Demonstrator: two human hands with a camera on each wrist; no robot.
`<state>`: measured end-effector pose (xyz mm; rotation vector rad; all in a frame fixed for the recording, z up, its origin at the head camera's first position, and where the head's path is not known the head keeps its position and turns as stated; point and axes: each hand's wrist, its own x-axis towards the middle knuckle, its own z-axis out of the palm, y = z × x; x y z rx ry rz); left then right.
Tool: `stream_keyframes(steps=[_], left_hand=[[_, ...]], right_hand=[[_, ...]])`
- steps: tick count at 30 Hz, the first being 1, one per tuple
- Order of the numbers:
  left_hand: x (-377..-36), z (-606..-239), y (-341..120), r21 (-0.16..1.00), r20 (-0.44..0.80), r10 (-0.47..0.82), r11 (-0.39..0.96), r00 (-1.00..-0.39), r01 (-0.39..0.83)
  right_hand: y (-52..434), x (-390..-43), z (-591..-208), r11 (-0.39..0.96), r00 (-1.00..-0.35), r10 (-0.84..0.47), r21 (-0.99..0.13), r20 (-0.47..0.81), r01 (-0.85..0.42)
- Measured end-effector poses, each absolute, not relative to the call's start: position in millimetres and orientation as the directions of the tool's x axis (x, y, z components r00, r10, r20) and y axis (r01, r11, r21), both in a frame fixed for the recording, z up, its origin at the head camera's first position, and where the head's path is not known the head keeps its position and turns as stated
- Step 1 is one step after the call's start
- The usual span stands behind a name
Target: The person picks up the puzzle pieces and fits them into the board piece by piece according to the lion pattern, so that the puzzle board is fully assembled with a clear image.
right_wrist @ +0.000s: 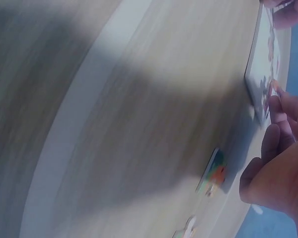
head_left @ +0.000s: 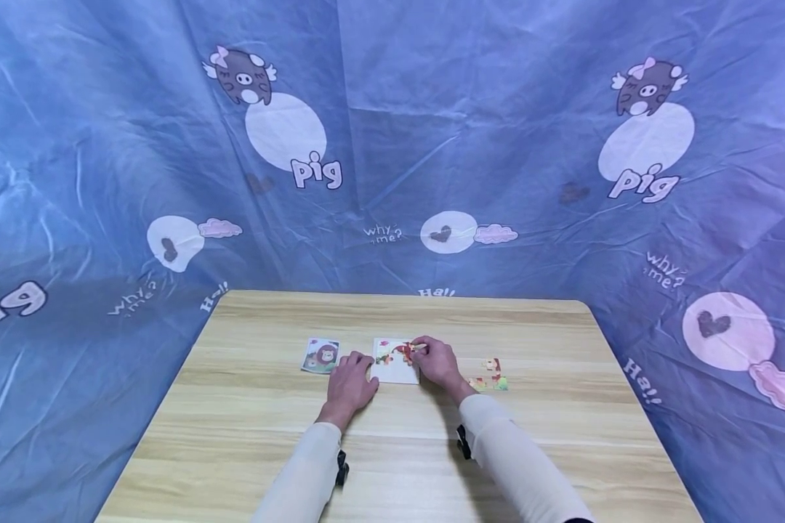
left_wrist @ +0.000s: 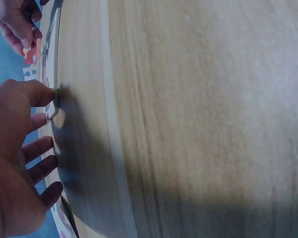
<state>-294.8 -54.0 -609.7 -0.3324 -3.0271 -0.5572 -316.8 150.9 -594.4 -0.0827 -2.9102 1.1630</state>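
Observation:
A white puzzle board point(head_left: 395, 373) lies on the table, with colourful jigsaw pieces point(head_left: 384, 357) along its upper part. My left hand point(head_left: 349, 385) holds the board's near left corner between thumb and index finger; the other fingers are spread loosely, as the left wrist view shows. Over the board's upper right, my right hand point(head_left: 437, 361) pinches a small puzzle piece point(left_wrist: 32, 53) with red and orange on it. Fingertips cover part of that piece. Left of the board, beside my left hand, lies a picture card point(head_left: 320, 356) with a lion on it.
Several loose puzzle pieces point(head_left: 496, 382) lie right of the board, near my right wrist. The wooden table point(head_left: 248, 436) reaches back to a blue printed cloth point(head_left: 392, 145) that hangs behind and at both sides.

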Motion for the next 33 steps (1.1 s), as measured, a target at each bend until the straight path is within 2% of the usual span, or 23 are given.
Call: stream_keyframes(steps=[22, 33], left_hand=[[-294.2, -609.8, -52.9, 0.334, 0.091, 0.202, 0.916, -0.975, 0.221], [-294.5, -612.2, -52.7, 0.339, 0.091, 0.201, 0.915, -0.975, 0.220]], right_hand=[[126.3, -321.6, -602.4, 0.789, -0.994, 0.050, -0.606, -0.097, 0.099], [120.6, -321.1, -602.6, 0.837, -0.997, 0.041, -0.543, -0.063, 0.069]])
